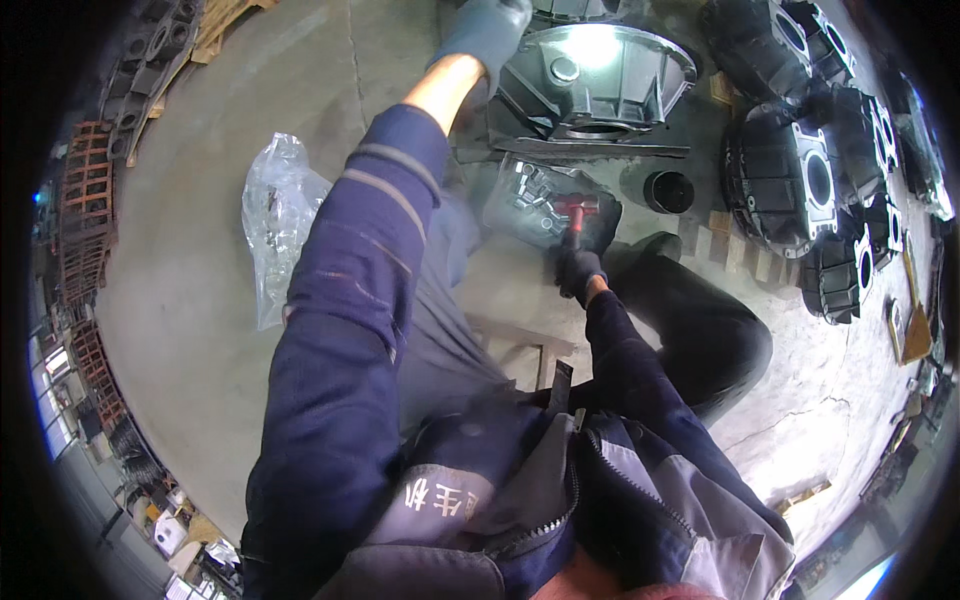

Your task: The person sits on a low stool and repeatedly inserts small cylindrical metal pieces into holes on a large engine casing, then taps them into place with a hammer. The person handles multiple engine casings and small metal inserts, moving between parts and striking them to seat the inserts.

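Note:
My right hand, in a dark glove, is closed around the handle of a hammer with a red head. The hammer head is over a clear plastic bag holding several small shiny metal sleeves. My left arm reaches far forward. My left hand, in a grey glove, is beside the upper left of a large dark cast-metal housing. Its fingers run towards the top edge and are too unclear to read.
A round black container stands right of the bag. More castings are stacked along the right on wooden blocks. A crumpled clear plastic bag lies on the floor at left. Rusty metal racks line the far left. A broom is at far right.

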A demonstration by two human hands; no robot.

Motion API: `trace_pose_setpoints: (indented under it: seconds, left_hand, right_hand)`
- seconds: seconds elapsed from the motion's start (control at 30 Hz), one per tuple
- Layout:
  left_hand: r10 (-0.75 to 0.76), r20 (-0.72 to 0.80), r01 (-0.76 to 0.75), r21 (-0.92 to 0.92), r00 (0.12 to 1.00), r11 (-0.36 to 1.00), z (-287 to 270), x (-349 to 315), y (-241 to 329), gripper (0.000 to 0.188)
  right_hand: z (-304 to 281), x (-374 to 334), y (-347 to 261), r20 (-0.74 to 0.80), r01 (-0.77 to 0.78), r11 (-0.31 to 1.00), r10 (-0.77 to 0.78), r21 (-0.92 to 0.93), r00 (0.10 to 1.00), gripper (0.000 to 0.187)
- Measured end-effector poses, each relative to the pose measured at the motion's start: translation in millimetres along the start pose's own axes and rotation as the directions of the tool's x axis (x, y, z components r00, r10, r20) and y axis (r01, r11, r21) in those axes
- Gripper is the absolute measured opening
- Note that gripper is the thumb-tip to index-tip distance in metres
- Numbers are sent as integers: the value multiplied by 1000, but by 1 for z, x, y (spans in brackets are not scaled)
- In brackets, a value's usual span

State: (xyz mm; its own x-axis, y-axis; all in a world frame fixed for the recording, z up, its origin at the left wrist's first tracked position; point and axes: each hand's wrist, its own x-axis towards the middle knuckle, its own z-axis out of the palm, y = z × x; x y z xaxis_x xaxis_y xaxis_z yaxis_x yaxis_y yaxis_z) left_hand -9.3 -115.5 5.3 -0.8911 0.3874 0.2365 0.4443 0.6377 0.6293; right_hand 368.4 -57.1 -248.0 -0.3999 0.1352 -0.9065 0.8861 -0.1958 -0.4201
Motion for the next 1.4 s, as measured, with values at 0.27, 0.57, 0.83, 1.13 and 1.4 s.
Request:
trace_pose_setpoints:
  seconds: [0.27,0.57,0.83,1.13,1.4]
  left_hand:
    - [-223,286,226,23,932,974,27,-10,-40,59]
    - [-279,377,277,60,883,959,50,2,-45,65]
    - [-389,423,433,-10,818,901,71,10,-74,66]
    - [-549,505,679,-103,665,727,66,3,-59,67]
    - [-316,510,473,-211,800,855,92,16,-90,60]
  right_hand:
    - [-27,-80,-140,-555,349,628,-778,-696,294,52]
    - [-24,-101,-334,2,378,75,-980,-923,200,39]
    - [-66,-99,-251,-352,859,370,-904,-354,245,23]
    - [-44,8,-148,-262,541,788,-611,-294,747,53]
    - [-37,-23,-200,-208,756,652,-748,-52,630,48]
